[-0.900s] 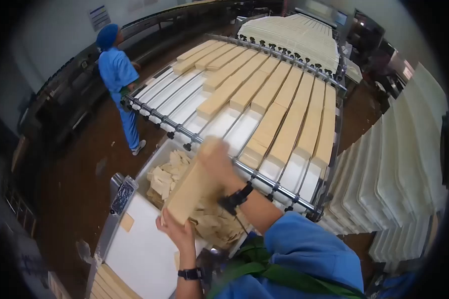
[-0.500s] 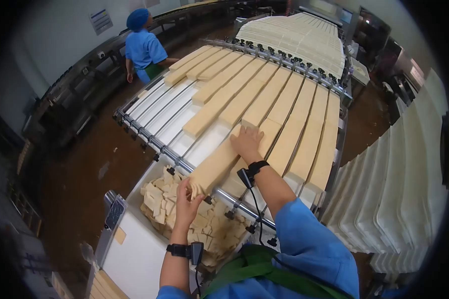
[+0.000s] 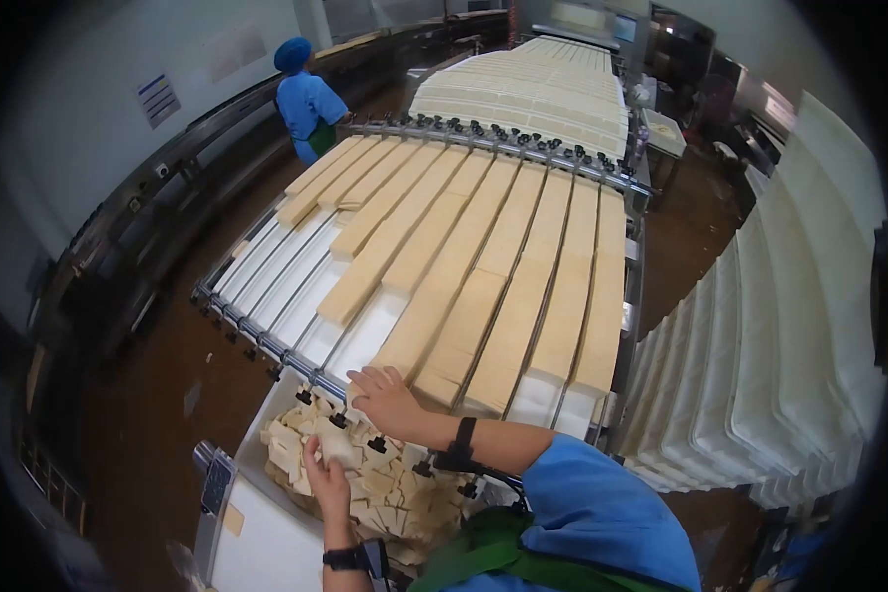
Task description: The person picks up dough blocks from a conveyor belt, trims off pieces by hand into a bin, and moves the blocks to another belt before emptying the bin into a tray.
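My right hand lies fingers spread on the near end of a long pale-yellow block, which looks layered. That end reaches the metal rail at the table's front edge. Lower and to the left, my left hand is over a white bin, its fingers curled around a thin pale piece. Many broken pale pieces fill the bin below. The rest of my left hand's grip is partly hidden by the piece.
More long blocks lie side by side on the slatted white table. Black knobs stick out along the rail. Stacked white corrugated sheets stand at right. A co-worker in blue stands at far left.
The block under my right hand has slid toward me, against the block behind it no longer showing a step. My right hand moved down to its near end; my left hand dropped toward the bin.
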`<state>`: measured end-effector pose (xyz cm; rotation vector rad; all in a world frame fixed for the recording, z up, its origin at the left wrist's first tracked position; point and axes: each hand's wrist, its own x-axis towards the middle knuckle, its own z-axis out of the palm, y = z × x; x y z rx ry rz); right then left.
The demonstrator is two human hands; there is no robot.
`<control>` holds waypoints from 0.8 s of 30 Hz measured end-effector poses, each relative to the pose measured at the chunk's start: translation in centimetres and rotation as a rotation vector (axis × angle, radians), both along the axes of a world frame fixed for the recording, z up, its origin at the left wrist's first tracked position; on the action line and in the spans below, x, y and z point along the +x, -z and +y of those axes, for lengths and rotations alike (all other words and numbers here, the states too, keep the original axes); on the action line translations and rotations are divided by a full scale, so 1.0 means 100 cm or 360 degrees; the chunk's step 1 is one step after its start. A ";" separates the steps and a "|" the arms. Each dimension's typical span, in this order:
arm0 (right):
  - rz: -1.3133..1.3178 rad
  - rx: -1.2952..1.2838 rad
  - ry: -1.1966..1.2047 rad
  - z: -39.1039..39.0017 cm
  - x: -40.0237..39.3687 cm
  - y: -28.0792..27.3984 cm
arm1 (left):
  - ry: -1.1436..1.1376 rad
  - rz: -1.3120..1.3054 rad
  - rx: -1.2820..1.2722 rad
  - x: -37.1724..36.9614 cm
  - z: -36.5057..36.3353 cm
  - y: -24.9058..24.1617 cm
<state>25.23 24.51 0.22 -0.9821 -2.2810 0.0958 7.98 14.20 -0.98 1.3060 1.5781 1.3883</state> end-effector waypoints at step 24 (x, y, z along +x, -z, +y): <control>-0.0500 -0.0221 0.0817 -0.001 -0.036 -0.002 | -0.1541 0.1393 -0.2065 -0.202 -0.418 0.078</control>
